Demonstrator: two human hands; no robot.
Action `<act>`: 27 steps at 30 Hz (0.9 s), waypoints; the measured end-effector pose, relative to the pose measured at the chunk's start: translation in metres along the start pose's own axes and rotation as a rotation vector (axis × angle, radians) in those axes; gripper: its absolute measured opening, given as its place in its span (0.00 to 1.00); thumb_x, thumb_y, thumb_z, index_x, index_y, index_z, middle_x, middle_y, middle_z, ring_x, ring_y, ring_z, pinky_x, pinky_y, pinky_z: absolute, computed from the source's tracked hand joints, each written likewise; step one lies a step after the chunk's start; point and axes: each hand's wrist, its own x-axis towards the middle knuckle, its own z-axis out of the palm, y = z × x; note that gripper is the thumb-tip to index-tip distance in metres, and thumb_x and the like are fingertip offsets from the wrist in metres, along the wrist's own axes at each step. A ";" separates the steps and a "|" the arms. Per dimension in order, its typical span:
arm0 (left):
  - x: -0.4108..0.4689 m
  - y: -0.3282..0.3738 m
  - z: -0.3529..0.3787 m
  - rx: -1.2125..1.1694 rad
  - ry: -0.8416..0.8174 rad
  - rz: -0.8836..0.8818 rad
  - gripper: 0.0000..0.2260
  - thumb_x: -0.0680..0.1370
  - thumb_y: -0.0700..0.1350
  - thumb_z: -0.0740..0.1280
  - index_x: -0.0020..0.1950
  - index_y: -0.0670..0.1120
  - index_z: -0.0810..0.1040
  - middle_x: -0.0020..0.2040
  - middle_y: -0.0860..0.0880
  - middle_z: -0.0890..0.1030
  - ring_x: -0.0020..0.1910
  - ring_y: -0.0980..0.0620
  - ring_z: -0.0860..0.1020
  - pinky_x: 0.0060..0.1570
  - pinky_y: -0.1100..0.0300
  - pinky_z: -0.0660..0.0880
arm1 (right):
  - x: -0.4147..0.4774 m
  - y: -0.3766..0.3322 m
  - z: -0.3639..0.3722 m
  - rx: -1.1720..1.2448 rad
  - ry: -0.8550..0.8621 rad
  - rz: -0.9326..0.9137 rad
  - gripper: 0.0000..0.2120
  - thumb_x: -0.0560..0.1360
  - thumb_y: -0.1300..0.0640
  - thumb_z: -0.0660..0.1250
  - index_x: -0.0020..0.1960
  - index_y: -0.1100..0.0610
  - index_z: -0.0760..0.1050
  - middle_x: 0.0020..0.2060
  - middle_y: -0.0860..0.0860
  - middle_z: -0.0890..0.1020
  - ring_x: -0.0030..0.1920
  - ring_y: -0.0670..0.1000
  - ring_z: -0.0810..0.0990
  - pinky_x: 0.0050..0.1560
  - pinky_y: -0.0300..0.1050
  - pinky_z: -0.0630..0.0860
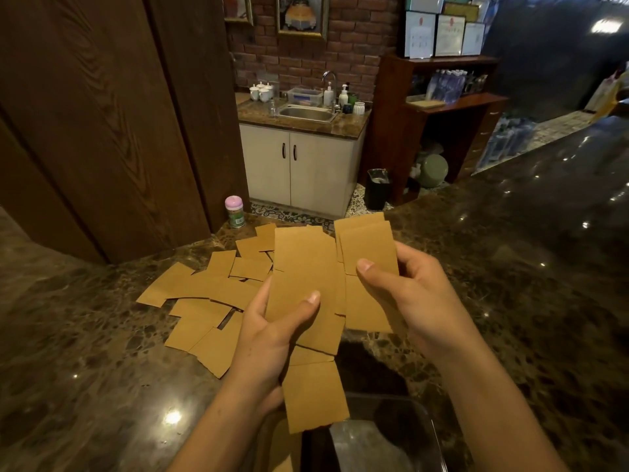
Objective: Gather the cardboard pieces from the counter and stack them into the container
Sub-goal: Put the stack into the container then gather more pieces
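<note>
Counter (527, 301): dark polished stone. I see it running across the near view and away to the right.
Wood panelling (102, 131): dark, and it stands behind the counter on the left.
Sink cabinet (299, 165): white doors, against the brick wall well beyond the counter.
Container (429, 420): a clear tub at the bottom edge, directly below both hands. I cannot tell what it holds.
Cardboard pieces (204, 294): brown, flat and overlapping in a loose spread on the counter, left of the hands.
Left-hand stack (303, 267): several pieces fanned lengthwise and held upright. The lowest piece hangs over the near edge of the container.
Right-hand stack (369, 247): a shorter bundle, just beside the left-hand stack and touching its right edge.
Left hand (272, 332): clamped on its stack, thumb on the front, fingers behind.
Right hand (412, 294): clamped on its bundle, thumb pressed on the front face.
Black bin (377, 189): on the floor beside the cabinet.
Pink-lidded jar (235, 211): upright on the far counter edge, near the spread.
</note>
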 end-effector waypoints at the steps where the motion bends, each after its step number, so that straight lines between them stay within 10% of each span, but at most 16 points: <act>1: 0.000 0.001 0.001 -0.007 0.006 0.010 0.15 0.74 0.38 0.73 0.58 0.52 0.82 0.50 0.45 0.88 0.48 0.44 0.87 0.42 0.52 0.84 | 0.000 -0.002 -0.002 -0.009 -0.016 -0.012 0.11 0.81 0.58 0.69 0.62 0.50 0.82 0.52 0.50 0.89 0.53 0.51 0.88 0.56 0.56 0.85; 7: 0.000 0.007 0.001 -0.047 0.032 0.077 0.20 0.70 0.36 0.74 0.60 0.49 0.80 0.49 0.45 0.88 0.47 0.46 0.87 0.40 0.57 0.83 | -0.006 0.008 0.001 0.165 0.137 -0.037 0.10 0.80 0.60 0.69 0.59 0.49 0.82 0.51 0.49 0.89 0.52 0.51 0.89 0.50 0.49 0.86; 21: 0.005 0.021 -0.007 0.080 -0.019 0.069 0.18 0.71 0.33 0.75 0.57 0.47 0.81 0.48 0.43 0.88 0.45 0.43 0.87 0.39 0.54 0.84 | -0.013 0.006 -0.015 -0.113 -0.205 -0.033 0.12 0.81 0.59 0.69 0.63 0.53 0.81 0.53 0.49 0.89 0.52 0.50 0.88 0.49 0.45 0.85; 27: 0.008 0.017 -0.004 0.061 -0.008 0.088 0.20 0.70 0.33 0.75 0.59 0.47 0.80 0.49 0.44 0.88 0.48 0.44 0.87 0.43 0.53 0.84 | -0.019 0.021 0.007 0.110 0.035 -0.026 0.12 0.81 0.59 0.68 0.63 0.49 0.80 0.54 0.49 0.89 0.54 0.50 0.88 0.51 0.49 0.86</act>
